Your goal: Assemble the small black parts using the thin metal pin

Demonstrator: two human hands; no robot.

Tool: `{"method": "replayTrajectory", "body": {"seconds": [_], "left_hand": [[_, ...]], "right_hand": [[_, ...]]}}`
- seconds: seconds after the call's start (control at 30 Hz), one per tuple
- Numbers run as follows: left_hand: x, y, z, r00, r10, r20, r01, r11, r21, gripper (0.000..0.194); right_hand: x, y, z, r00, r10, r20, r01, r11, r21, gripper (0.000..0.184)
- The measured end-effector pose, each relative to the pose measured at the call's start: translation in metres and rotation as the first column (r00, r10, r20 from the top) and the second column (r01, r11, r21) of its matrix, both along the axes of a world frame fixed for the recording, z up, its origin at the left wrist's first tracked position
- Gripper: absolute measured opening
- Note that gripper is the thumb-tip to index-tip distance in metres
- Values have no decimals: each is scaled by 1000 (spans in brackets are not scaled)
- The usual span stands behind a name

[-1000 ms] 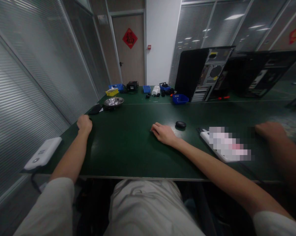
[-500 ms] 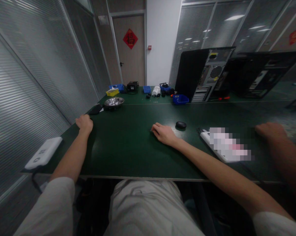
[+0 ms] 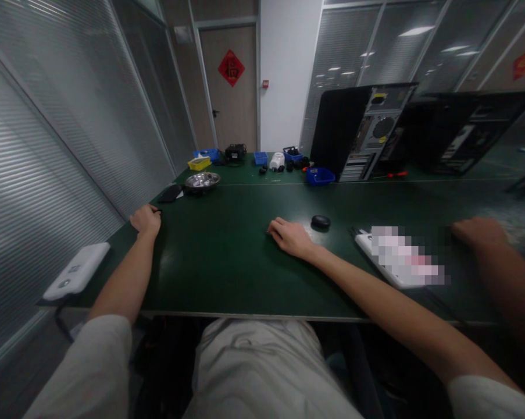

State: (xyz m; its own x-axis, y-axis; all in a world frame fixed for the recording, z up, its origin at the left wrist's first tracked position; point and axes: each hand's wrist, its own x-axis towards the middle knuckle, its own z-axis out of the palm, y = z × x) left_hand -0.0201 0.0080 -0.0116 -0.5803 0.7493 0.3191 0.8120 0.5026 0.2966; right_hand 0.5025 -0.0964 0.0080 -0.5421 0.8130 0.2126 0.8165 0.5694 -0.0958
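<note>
My left hand point(image 3: 145, 221) rests at the left edge of the dark green table point(image 3: 227, 262). Its fingers are curled into a loose fist, and a small dark bit shows at the fingertips; I cannot name it. My right hand point(image 3: 290, 237) lies palm down near the table's middle, fingers stretched loosely to the left with nothing in them. A small black oval object point(image 3: 320, 221) sits just beyond its right side, not touching it.
Another person's hand point(image 3: 478, 231) rests at the right, beside a white pixelated item point(image 3: 402, 259). A white device point(image 3: 77, 270) lies at the near-left corner. A metal bowl point(image 3: 202, 181), a black pad, blue and yellow bins and two open computer cases point(image 3: 360, 131) stand farther back.
My left hand has slid a little to the left, toward the table edge. My right hand and the other person's hand have stayed put.
</note>
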Motion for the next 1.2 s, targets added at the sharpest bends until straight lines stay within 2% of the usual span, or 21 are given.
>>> {"method": "replayTrajectory", "body": {"seconds": [0.17,0.33,0.43,0.53,0.6,0.67,0.73,0.8,0.87,0.93,1.03,1.2], "left_hand": [[7,-5,5,1000,-29,-6,29,1000,11,21],[24,-5,9,986,-163,37,161,985,55,27],[46,-4,13,958,-285,21,283,956,74,28],[80,-5,18,910,-414,-8,413,908,72,27],[107,-7,20,850,-526,-25,526,848,66,25],[135,-12,20,756,-654,-26,654,754,63,22],[164,-18,19,631,-776,-8,774,628,82,20],[192,-28,16,478,-878,22,870,477,124,19],[217,-40,12,330,-942,61,927,336,170,19],[239,-52,7,210,-972,108,954,228,197,18],[260,-66,1,106,-976,192,969,145,200,16],[265,-69,1,56,-950,306,971,122,203,15]], "right_hand": [[0,-1,0,1000,3,-3,-2,1000,7,24],[0,0,0,1000,5,-12,-5,1000,11,23],[0,-1,1,1000,3,-4,-3,1000,3,23],[0,-1,1,1000,2,-7,-2,1000,1,23],[0,-1,0,1000,6,-11,-6,1000,4,23],[1,0,-1,1000,7,-11,-7,1000,6,23],[1,1,-2,1000,8,-9,-8,1000,6,24],[1,1,-3,1000,8,-11,-8,1000,12,24],[1,1,-3,1000,11,-12,-10,1000,17,23],[0,1,-3,1000,10,-11,-10,1000,20,22],[0,1,-3,1000,3,-17,-2,1000,24,21],[-1,-1,-4,999,17,-44,-16,999,28,20]]}}
